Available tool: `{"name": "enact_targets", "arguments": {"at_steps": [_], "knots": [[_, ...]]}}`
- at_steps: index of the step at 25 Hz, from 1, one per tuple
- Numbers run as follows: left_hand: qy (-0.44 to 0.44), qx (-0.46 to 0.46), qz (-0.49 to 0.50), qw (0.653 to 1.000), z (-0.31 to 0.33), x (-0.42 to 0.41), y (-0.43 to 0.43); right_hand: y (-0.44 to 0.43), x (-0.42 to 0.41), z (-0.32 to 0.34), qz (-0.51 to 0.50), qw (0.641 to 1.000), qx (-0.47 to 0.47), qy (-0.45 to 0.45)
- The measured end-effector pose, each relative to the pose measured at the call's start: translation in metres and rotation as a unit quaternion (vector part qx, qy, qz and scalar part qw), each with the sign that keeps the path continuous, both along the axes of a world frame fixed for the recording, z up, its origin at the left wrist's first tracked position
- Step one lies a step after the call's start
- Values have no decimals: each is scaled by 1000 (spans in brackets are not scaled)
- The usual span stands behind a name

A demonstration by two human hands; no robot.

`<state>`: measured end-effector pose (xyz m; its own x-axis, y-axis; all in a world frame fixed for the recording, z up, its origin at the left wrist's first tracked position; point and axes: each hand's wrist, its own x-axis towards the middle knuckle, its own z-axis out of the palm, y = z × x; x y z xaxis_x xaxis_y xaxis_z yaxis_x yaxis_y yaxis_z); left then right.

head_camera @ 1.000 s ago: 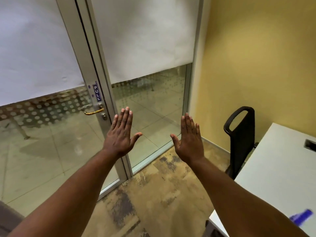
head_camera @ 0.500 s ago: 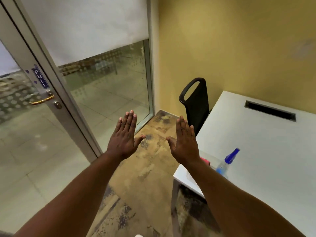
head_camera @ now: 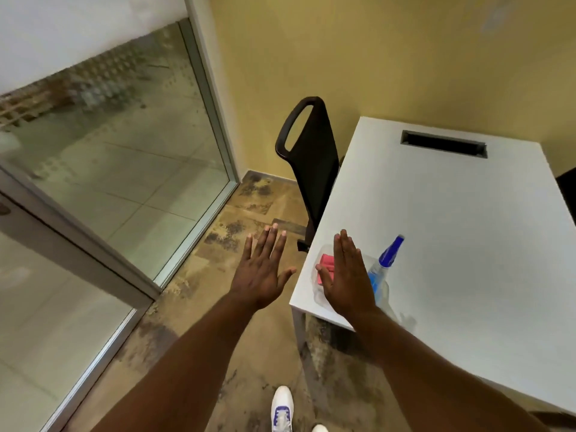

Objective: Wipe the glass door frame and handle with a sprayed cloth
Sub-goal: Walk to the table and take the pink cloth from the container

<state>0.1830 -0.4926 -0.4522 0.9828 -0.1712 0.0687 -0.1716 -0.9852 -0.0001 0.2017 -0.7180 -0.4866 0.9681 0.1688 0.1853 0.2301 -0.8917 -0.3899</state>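
Observation:
My left hand [head_camera: 263,269] is held out flat over the floor, fingers spread, holding nothing. My right hand [head_camera: 347,277] is flat and empty above the near corner of the white table [head_camera: 467,232]. A folded pink cloth [head_camera: 325,266] lies on that corner, partly hidden behind my right hand. A clear spray bottle [head_camera: 381,269] with a blue nozzle lies just right of the hand. The aluminium door frame [head_camera: 78,244] runs along the left; its handle is out of view.
A black chair [head_camera: 311,157] stands between the table and the glass panel [head_camera: 124,145]. A yellow wall backs the table, which has a cable slot [head_camera: 444,143] at the far side. My white shoe [head_camera: 282,410] is on the mottled brown floor.
The view has swung right, away from the door handle and onto the table. Both hands stay flat and empty; the right one now hovers over the cloth and bottle.

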Motion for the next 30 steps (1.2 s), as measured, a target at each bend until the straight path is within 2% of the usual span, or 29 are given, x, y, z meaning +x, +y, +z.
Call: {"name": "enact_targets", "arguments": {"at_steps": [5, 8, 13, 15, 17, 21, 23, 27, 30], "knots": [[43, -6, -38, 998, -39, 29, -12, -5, 11, -25, -53, 995, -82, 26], [69, -16, -75, 995, -59, 48, -15, -3, 16, -38, -71, 996, -15, 46], [132, -50, -122, 982, -93, 69, -36, 2, 26, -67, -139, 981, -12, 131], [175, -72, -108, 976, -108, 78, -48, -1, 32, -77, -158, 962, 119, 186], [215, -100, -83, 968, -120, 86, -60, -1, 40, -88, -178, 942, 199, 201], [237, -151, -74, 957, -142, 99, -76, 8, 59, -104, -250, 931, 143, 222], [227, -172, -61, 957, -153, 103, -80, 7, 69, -110, -277, 910, 171, 256], [211, -182, -54, 959, -167, 102, -81, 5, 82, -117, -338, 845, 297, 290], [208, -195, -48, 957, -168, 102, -82, 6, 92, -119, -361, 821, 311, 314]]}}
